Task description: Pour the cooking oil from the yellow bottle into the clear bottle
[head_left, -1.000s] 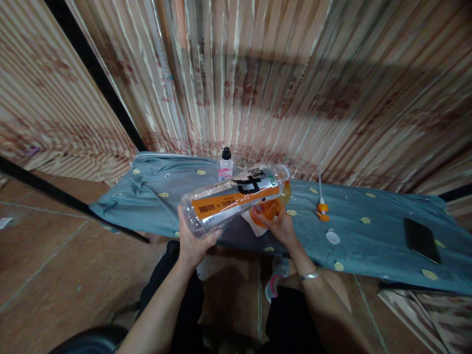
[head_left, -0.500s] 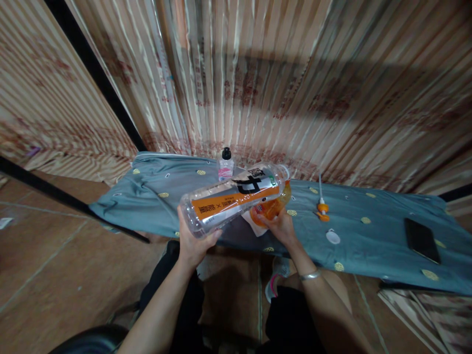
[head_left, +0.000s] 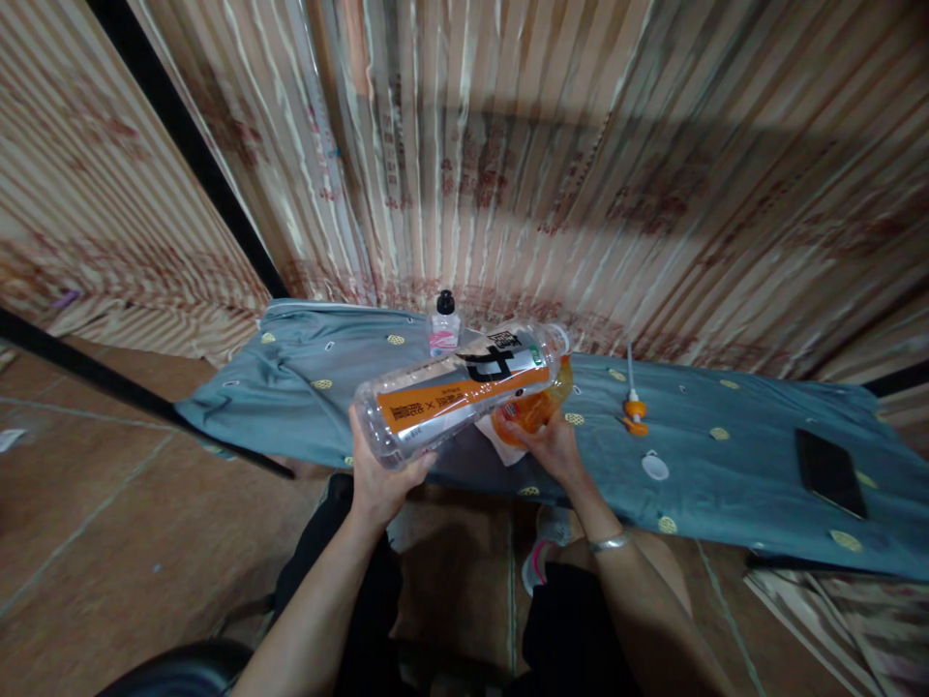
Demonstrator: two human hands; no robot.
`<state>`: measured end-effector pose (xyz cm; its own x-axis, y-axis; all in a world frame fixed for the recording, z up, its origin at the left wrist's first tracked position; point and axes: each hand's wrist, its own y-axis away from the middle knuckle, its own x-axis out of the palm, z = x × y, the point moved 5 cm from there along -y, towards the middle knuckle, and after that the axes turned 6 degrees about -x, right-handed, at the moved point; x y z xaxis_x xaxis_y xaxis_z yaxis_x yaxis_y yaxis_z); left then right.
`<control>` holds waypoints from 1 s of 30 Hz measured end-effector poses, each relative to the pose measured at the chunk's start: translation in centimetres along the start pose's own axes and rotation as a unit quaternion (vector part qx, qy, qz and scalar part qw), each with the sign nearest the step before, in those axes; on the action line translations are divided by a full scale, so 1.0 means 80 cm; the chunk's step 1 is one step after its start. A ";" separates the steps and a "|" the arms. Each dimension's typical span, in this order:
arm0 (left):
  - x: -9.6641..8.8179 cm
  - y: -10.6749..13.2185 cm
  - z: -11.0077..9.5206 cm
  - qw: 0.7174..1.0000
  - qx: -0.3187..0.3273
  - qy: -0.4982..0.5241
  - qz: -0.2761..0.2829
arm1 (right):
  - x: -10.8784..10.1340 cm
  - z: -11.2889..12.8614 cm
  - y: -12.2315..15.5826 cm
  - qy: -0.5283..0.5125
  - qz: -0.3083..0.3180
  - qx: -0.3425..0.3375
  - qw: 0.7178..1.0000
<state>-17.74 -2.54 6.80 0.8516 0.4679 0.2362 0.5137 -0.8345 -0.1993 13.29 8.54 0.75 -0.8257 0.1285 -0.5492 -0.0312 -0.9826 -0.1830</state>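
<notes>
nothing visibly moved since the earlier frame: left hand (head_left: 381, 489) grips clear bottle (head_left: 464, 392) by its base, apparently to hold its neck toward two o'clock, beside the orange bottle (head_left: 535, 410) grasped by right hand (head_left: 555, 447).

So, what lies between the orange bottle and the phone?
In the head view, an orange pump and a white disc lie between the orange bottle and the phone.

Room between orange bottle (head_left: 535, 410) and pump (head_left: 636, 410); black-capped bottle (head_left: 444, 334) obstructs farther left
</notes>
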 end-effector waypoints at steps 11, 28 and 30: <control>0.000 -0.001 0.000 1.000 0.007 -0.002 0.002 | -0.002 0.010 0.001 0.011 0.000 0.015 1.000; 0.001 0.001 -0.003 0.999 0.026 -0.032 -0.001 | -0.002 0.012 0.003 0.000 0.002 0.000 1.000; 0.001 0.000 -0.003 0.999 0.017 -0.033 -0.003 | -0.002 0.011 0.002 0.005 -0.003 -0.002 1.000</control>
<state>-17.72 -2.63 7.07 0.8528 0.4925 0.1737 0.5214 -0.8215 -0.2309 12.93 8.20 1.52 -0.8198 0.1366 -0.5561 -0.0351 -0.9813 -0.1893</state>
